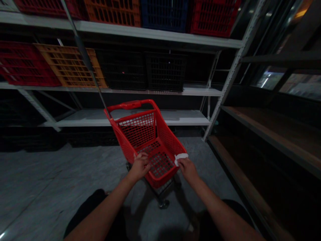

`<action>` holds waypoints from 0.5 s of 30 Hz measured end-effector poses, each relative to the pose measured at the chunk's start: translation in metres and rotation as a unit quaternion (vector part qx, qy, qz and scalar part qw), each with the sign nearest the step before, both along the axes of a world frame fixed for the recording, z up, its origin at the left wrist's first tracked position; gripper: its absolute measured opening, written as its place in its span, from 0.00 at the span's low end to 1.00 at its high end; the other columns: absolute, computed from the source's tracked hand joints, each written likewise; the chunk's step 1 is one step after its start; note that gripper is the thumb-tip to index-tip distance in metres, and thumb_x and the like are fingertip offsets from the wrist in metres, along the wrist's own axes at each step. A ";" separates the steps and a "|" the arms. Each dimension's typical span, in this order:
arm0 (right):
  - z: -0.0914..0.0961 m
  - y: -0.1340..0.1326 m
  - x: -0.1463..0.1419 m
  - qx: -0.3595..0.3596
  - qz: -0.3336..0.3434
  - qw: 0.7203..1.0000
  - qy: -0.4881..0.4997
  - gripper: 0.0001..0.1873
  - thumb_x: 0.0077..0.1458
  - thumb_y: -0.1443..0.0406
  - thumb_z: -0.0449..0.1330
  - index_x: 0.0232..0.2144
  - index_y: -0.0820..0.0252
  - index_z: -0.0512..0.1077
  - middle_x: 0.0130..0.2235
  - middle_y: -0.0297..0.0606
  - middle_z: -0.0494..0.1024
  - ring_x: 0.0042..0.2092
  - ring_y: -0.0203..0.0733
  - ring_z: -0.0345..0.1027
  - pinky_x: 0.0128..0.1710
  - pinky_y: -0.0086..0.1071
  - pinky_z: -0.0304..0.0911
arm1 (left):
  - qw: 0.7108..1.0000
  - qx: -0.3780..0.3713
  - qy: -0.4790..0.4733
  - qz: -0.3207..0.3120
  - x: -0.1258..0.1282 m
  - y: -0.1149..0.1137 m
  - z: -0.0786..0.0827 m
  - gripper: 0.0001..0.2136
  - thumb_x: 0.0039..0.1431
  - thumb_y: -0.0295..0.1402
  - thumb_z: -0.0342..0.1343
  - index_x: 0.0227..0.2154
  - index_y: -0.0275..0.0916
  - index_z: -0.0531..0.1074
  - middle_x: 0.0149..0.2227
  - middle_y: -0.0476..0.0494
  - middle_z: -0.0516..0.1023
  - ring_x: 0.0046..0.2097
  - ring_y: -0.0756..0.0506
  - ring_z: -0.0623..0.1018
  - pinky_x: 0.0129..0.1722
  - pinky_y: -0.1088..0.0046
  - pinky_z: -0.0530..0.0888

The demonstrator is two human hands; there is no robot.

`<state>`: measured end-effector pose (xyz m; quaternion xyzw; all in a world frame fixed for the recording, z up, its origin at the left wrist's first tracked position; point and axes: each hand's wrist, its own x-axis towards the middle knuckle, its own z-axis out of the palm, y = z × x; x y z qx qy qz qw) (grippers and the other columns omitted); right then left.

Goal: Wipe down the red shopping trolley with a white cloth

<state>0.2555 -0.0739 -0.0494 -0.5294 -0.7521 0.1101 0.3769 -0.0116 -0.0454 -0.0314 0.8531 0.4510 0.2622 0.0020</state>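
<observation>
A small red plastic shopping cart (165,132) stands on the floor in front of me, its handle on the far side. Over the cart's near left rim rests my left hand (140,165), fingers curled around the edge. My right hand (187,167) is at the near right corner, closed on a white cloth or tissue (181,156) that lies against the rim. From the handle's left end a thin pole (85,55) with a dark grip rises up and to the left. The basket's grid bottom shows bare.
Behind the cart, a white metal shelf rack (160,36) carries red, orange, blue and black crates, among them an orange crate (71,65) and a black crate (165,72). A wooden-shelved rack (271,134) stands close on the right. Grey concrete floor (32,180) stretches to the left.
</observation>
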 end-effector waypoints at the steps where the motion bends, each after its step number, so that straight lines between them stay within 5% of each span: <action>1: 0.003 0.009 0.009 -0.002 -0.021 1.000 -0.008 0.10 0.51 0.72 0.51 0.32 0.62 0.71 0.34 0.40 0.74 0.38 0.40 0.64 0.41 0.33 0.59 | 1.000 -0.001 0.005 -0.002 -0.002 0.000 0.001 0.13 0.49 0.31 0.44 0.13 0.41 0.65 0.20 0.48 0.69 0.41 0.45 0.67 0.49 0.60 0.60; 4: 0.011 0.025 0.023 -0.011 -0.047 0.998 -0.039 0.09 0.51 0.73 0.51 0.32 0.63 0.71 0.34 0.40 0.74 0.38 0.39 0.64 0.40 0.31 0.58 | 1.000 -0.004 0.020 -0.003 -0.010 0.001 0.004 0.13 0.50 0.32 0.44 0.13 0.41 0.65 0.20 0.48 0.69 0.41 0.45 0.67 0.49 0.61 0.60; 8: 0.012 0.017 0.005 -0.005 -0.056 0.994 -0.093 0.08 0.51 0.74 0.51 0.27 0.62 0.69 0.30 0.39 0.73 0.36 0.39 0.62 0.38 0.30 0.57 | 0.999 -0.003 0.035 0.012 -0.025 0.002 0.013 0.13 0.50 0.33 0.44 0.14 0.41 0.66 0.22 0.47 0.71 0.41 0.45 0.68 0.50 0.60 0.59; 11: 0.008 0.006 -0.018 0.009 -0.048 0.994 -0.095 0.09 0.50 0.75 0.50 0.25 0.61 0.68 0.29 0.39 0.72 0.35 0.40 0.62 0.37 0.30 0.57 | 0.991 0.000 0.085 0.104 -0.025 -0.008 0.023 0.16 0.53 0.35 0.42 0.17 0.39 0.69 0.26 0.45 0.74 0.40 0.43 0.70 0.52 0.54 0.56; 13: 0.005 0.001 -0.031 0.014 -0.042 0.996 -0.083 0.10 0.49 0.75 0.49 0.23 0.61 0.67 0.27 0.39 0.71 0.34 0.40 0.61 0.36 0.31 0.57 | 0.973 -0.006 0.135 0.186 -0.012 -0.022 0.026 0.19 0.57 0.37 0.38 0.20 0.38 0.71 0.28 0.42 0.75 0.39 0.43 0.72 0.52 0.52 0.54; 15: 0.003 -0.006 -0.044 0.018 -0.034 0.997 -0.065 0.10 0.49 0.75 0.49 0.23 0.60 0.67 0.27 0.39 0.70 0.34 0.41 0.61 0.35 0.32 0.57 | 0.966 -0.028 0.156 0.203 0.011 -0.040 0.023 0.22 0.59 0.39 0.35 0.25 0.37 0.73 0.28 0.41 0.76 0.36 0.44 0.74 0.51 0.54 0.57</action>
